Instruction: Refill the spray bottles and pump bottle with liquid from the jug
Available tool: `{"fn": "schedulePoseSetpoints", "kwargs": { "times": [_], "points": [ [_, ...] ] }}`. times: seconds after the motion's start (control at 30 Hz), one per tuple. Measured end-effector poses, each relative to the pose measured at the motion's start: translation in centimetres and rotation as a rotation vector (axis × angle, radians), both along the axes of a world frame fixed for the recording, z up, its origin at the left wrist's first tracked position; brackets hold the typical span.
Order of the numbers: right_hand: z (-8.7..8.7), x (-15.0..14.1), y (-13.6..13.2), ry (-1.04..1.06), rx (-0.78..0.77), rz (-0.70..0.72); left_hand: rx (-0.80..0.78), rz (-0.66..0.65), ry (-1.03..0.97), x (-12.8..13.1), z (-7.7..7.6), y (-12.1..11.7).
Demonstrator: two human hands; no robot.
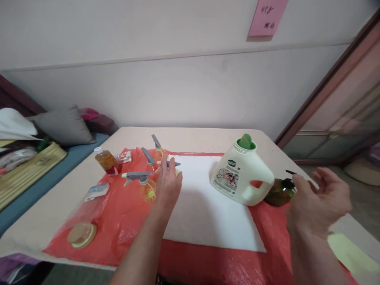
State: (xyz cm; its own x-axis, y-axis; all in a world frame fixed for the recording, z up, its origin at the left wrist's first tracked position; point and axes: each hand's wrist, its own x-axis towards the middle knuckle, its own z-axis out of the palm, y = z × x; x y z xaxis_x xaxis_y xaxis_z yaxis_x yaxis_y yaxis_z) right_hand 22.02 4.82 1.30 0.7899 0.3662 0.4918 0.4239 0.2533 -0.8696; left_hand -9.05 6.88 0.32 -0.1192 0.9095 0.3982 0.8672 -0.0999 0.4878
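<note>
My left hand (169, 180) reaches forward with its fingers stretched over a spray bottle whose grey trigger head (175, 163) shows past the fingers. Most of that bottle is hidden, so contact is unclear. Left of the hand stand more clear spray bottles with grey heads, the nearest (147, 190) holding yellowish liquid. My right hand (319, 198) is raised on the right, fingers loosely curved and apart, in front of a dark green pump bottle (277, 192). Between my hands a pale green detergent jug (237, 174) stands upright, a green piece (245, 141) in its neck.
A white sheet (202, 221) lies on red plastic (124, 221) over the table. At the left are a bottle of amber liquid (107, 161), a flat packet (97, 190) and a round lidded container (82, 235). Yellow-green paper (352, 253) lies at the right edge. A wall (190, 95) rises behind.
</note>
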Motion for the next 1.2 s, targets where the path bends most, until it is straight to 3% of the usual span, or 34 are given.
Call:
{"fn": "schedulePoseSetpoints", "kwargs": {
  "times": [0.1, 0.23, 0.37, 0.5, 0.67, 0.8, 0.97, 1.07, 1.2],
  "points": [
    [1.6, -3.2, -1.7, -0.126, 0.078, 0.158, 0.013, 0.039, 0.004, -0.6, 0.1, 0.3],
    [2.1, -7.5, -3.2, -0.307, -0.013, 0.396, 0.115, 0.022, -0.071, -0.3, 0.7, -0.1],
    [-0.1, -10.4, -2.8, -0.463, -0.156, 0.705, 0.302, -0.029, -0.127, 0.8, 1.6, -1.1],
    [-2.7, -11.7, -1.8, -0.54, -0.343, 0.843, 0.345, -0.172, -0.243, 2.1, 2.8, -2.9],
    [-3.0, -12.1, -1.9, -0.594, -0.561, 1.031, 0.301, -0.268, -0.456, 2.4, 3.8, -4.2],
    [-1.9, -12.2, -2.4, -0.496, -0.681, 1.064, 0.182, -0.229, -0.724, 2.0, 3.7, -3.7],
    [-0.5, -11.9, -2.1, -0.159, -0.719, 1.047, -0.059, -0.131, -1.024, 1.7, 2.9, -2.6],
    [-0.2, -11.4, -1.9, 0.02, -0.674, 1.133, -0.296, -0.272, -1.048, 2.0, 2.3, -2.6],
    [-0.3, -11.1, -1.9, 0.095, -0.628, 1.456, -0.483, -0.484, -1.101, 2.9, 2.1, -3.2]
  ]
}}
